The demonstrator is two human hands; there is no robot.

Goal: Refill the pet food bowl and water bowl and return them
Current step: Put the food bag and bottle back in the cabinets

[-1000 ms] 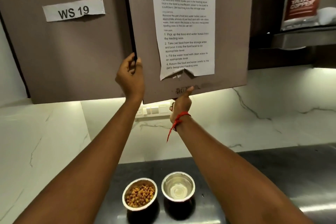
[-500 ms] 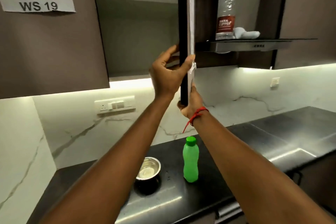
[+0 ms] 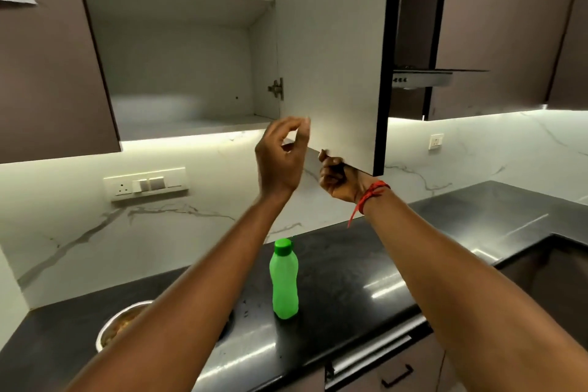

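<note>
Two shelves inside the open cabinet [image 3: 178, 73] show bare, and my right hand [image 3: 339, 180] curls its fingers round the bottom edge of its door [image 3: 331, 51], while my left hand [image 3: 280, 157] floats beside it, fingers loosely bent, touching nothing. Near the counter's [image 3: 413, 248] front edge, a steel bowl [image 3: 119, 326] holding brown pet food peeks from under my left forearm, and a capped green bottle [image 3: 284, 280] stands upright to its right; its contents I cannot tell.

green bottle [image 3: 283, 280] upright on black counter [image 3: 366, 267], cabinet door [image 3: 331, 51] open.
</note>
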